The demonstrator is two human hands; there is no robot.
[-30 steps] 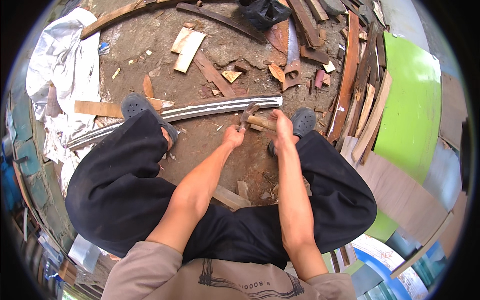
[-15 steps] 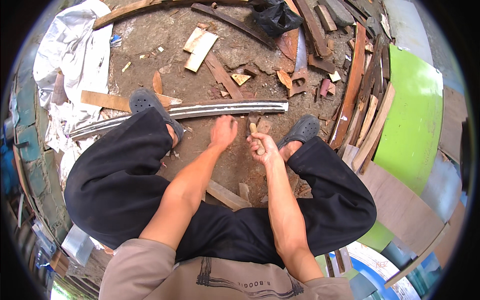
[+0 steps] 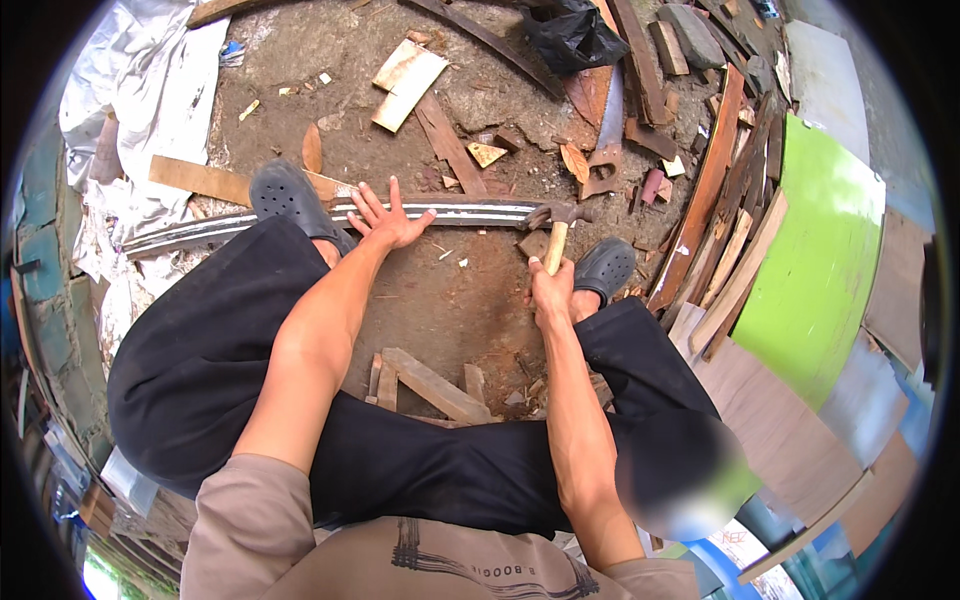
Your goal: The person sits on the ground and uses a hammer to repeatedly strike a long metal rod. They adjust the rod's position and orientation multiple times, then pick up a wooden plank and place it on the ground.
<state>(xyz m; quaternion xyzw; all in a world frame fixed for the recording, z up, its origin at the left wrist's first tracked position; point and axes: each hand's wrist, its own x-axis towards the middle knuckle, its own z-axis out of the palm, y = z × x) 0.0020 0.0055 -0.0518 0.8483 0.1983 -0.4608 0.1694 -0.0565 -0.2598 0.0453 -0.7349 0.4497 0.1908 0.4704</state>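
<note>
A long dark wooden strip with white stripes lies across the ground before me, its left part passing by my left clog. My left hand rests on it with the fingers spread. In my right hand is a claw hammer, gripped by its pale wooden handle. The hammer's head is at the strip's right end; whether it touches cannot be made out. A small wood block lies just below that end, next to the hammer handle.
A handsaw lies beyond the strip. Long boards and a green panel line the right. White sheeting spreads at the left. Near my lap are wood offcuts; a black plastic bag sits at the far side.
My left hand has moved left and forward onto the strip and opened its fingers. The hammer in my right hand has moved right and forward to the strip's end.
</note>
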